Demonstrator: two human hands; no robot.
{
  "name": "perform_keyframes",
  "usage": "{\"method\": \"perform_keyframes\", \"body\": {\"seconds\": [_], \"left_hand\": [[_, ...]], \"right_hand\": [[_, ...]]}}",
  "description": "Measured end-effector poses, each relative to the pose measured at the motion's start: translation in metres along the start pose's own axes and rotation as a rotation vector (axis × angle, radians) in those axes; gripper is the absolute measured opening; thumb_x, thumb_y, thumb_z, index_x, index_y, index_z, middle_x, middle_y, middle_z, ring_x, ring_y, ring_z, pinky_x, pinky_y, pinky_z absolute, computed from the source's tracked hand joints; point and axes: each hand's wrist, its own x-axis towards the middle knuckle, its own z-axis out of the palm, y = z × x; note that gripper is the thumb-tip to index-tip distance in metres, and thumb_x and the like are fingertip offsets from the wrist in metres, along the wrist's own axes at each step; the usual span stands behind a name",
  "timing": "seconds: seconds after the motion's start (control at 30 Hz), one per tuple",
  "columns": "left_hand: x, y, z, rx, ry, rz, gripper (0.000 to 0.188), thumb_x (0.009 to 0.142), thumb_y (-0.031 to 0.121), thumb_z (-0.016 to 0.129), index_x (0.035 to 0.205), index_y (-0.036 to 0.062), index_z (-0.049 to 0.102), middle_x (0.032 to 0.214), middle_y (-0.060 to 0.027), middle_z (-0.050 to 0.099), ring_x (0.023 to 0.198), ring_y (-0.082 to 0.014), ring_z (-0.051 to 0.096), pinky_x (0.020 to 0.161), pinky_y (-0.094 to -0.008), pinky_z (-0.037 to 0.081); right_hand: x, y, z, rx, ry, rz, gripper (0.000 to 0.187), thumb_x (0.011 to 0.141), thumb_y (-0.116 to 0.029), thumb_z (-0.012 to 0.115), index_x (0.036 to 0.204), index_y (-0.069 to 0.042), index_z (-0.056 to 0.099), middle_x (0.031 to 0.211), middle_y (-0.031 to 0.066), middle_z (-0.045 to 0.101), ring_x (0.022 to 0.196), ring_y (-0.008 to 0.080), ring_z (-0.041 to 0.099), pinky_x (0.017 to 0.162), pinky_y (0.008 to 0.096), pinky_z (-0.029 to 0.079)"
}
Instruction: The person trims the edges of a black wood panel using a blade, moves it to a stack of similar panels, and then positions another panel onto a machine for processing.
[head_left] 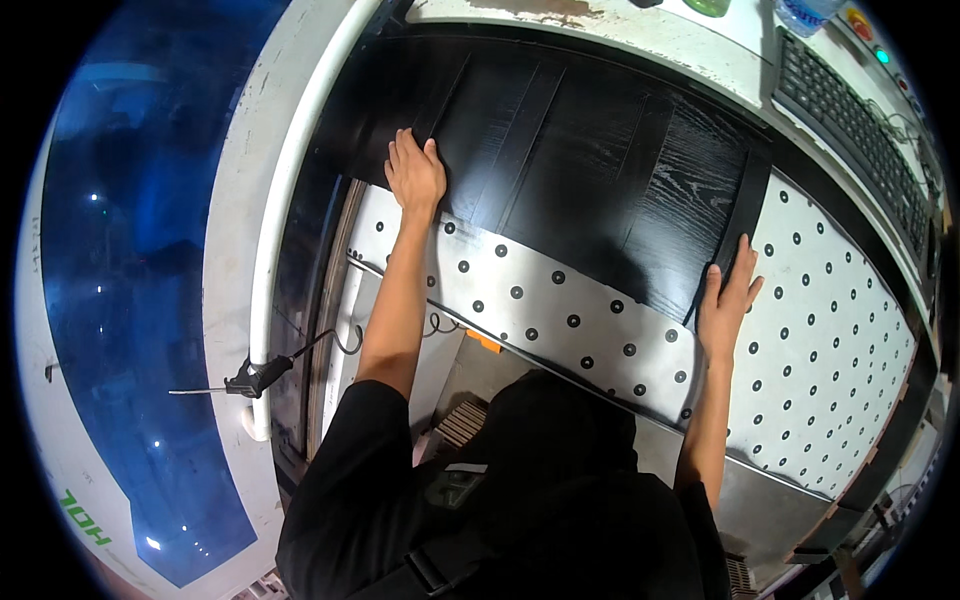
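Note:
A large black wood-grain panel (580, 150) with framed, recessed sections, like a cabinet door, lies flat before me. Beneath its near edge extends a white worktable (810, 340) dotted with black round discs. My left hand (415, 180) rests flat on the panel's near left part, fingers stretched forward and nothing in its grasp. At the panel's right edge is my right hand (730, 305), thumb and fingers apart; its fingertips reach along the border. Whether the right palm presses on the panel or on the table, I cannot tell.
At left, a white machine housing carries a blue tinted window (150, 300) and a white rail (300, 150). An air blow gun (262, 378) with a coiled hose hangs there. A black keyboard (850, 135) and lit buttons (880, 54) sit at the far right.

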Motion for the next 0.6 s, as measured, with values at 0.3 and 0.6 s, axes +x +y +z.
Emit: {"method": "perform_keyframes", "body": {"seconds": [0.3,0.6], "left_hand": [[-0.0024,-0.0085,0.0022,0.033,0.018,0.011,0.052,0.104,0.033,0.049,0.145,0.0012,0.046,0.154,-0.0189,0.046,0.143,-0.0400,0.041,0.115,-0.0557,0.032],[0.0045,-0.0098,0.0057,0.038,0.005,0.004,0.053,0.104,0.035,0.049,0.146,0.0019,0.046,0.154,-0.0171,0.047,0.144,-0.0381,0.041,0.118,-0.0532,0.031]], "right_hand": [[0.0042,-0.0035,0.0036,-0.011,-0.029,0.007,0.060,0.105,-0.024,0.047,0.160,-0.006,0.029,0.161,0.0267,0.033,0.156,0.0369,0.020,0.125,0.0547,0.000],[0.0057,-0.0049,0.0050,-0.022,-0.009,0.003,0.061,0.104,-0.024,0.050,0.160,-0.006,0.030,0.159,0.0275,0.035,0.154,0.0405,0.022,0.124,0.0585,0.001]]}}
